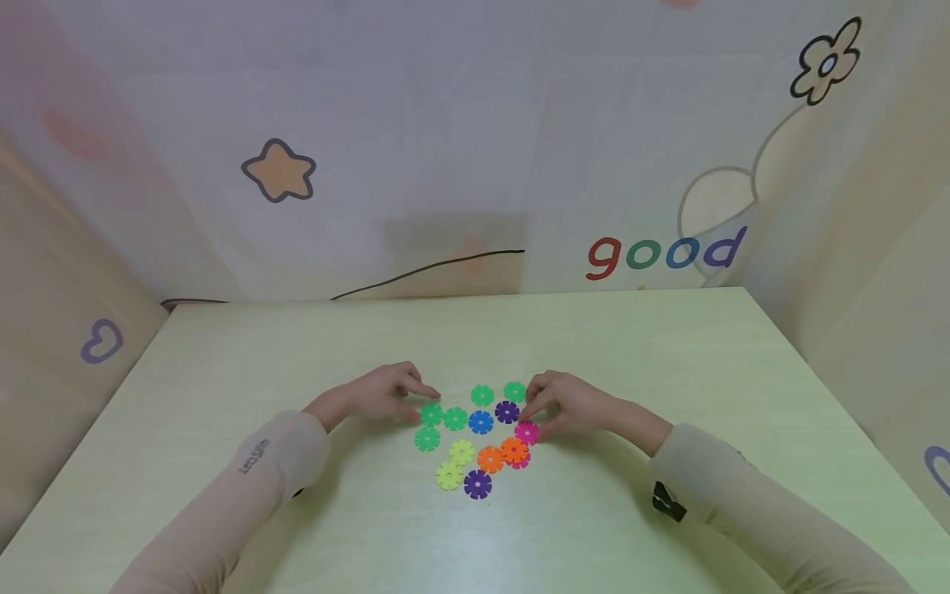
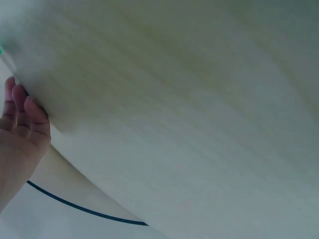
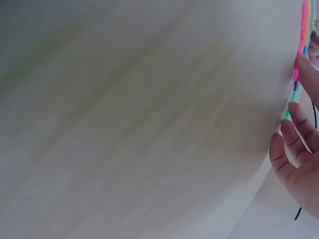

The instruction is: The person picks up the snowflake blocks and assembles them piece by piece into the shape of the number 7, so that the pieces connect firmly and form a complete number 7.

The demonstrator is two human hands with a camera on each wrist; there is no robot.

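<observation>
Notched plastic snowflake discs lie flat in a loose cluster on the table. My left hand [image 1: 380, 392] is at the cluster's left side, index finger extended and thumb by a green disc [image 1: 430, 415]. On the opposite side, my right hand [image 1: 570, 404] rests with spread, slightly bent fingers; its thumb is at a pink disc [image 1: 527, 433] and its fingertips are by a purple disc [image 1: 507, 412] and a green disc [image 1: 514, 392]. A blue disc [image 1: 481, 422] lies between the hands. In the wrist views, the left hand [image 2: 25, 119] and right hand [image 3: 301, 154] show only partly.
Nearer the person lie yellow discs [image 1: 449, 476], another purple disc [image 1: 478, 484] and orange discs [image 1: 491, 459], one overlapping a second pink disc. The pale wooden table [image 1: 631, 536] reaches back to a printed curtain [image 1: 445, 124], with curtains along both sides.
</observation>
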